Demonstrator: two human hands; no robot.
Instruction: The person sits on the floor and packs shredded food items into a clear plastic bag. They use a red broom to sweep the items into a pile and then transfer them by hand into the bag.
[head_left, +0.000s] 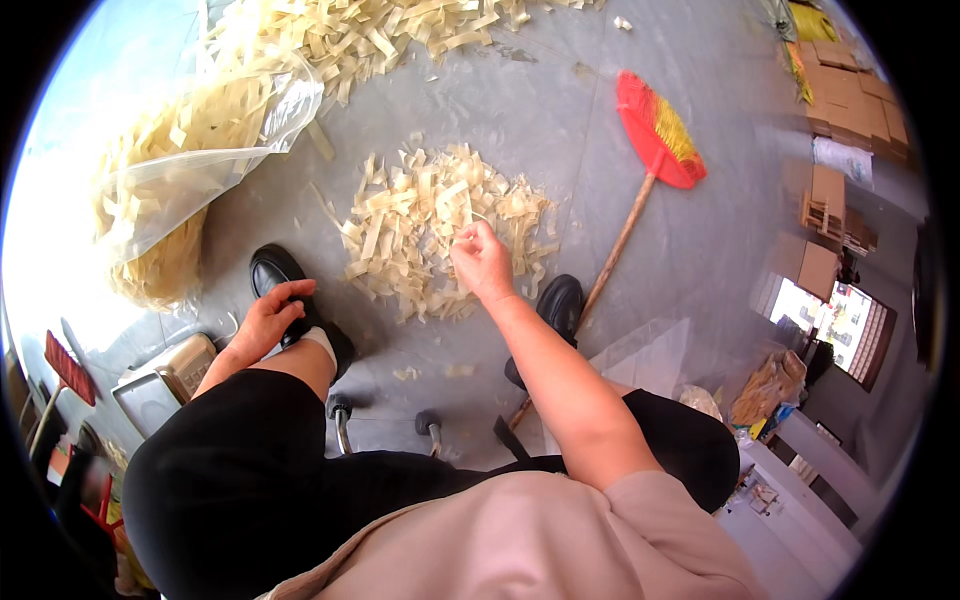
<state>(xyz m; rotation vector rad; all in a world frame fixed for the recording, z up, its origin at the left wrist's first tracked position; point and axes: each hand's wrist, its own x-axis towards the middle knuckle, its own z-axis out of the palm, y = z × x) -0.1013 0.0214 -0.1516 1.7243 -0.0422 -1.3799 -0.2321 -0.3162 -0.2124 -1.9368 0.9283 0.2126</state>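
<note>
On the grey floor between my shoes lies a small pile of pale, flat, translucent strips (420, 210). My right hand (482, 255) is over the pile's near right edge, its fingers pinched together at a pale strip. Over my left shoe and knee hangs my left hand (279, 313), fingers loosely bent and apart, holding nothing that shows. To the left stands a clear plastic bag (202, 169) full of similar strips, its mouth towards the far side. A larger heap of strips (360, 34) spreads across the floor at the top.
A red and yellow broom (660, 139) lies on the right, its wooden handle running behind my right shoe (561, 304). At the left are a beige scale-like device (169, 375) and a red brush head (70, 367). Cardboard boxes (847, 97) are stacked at the far right.
</note>
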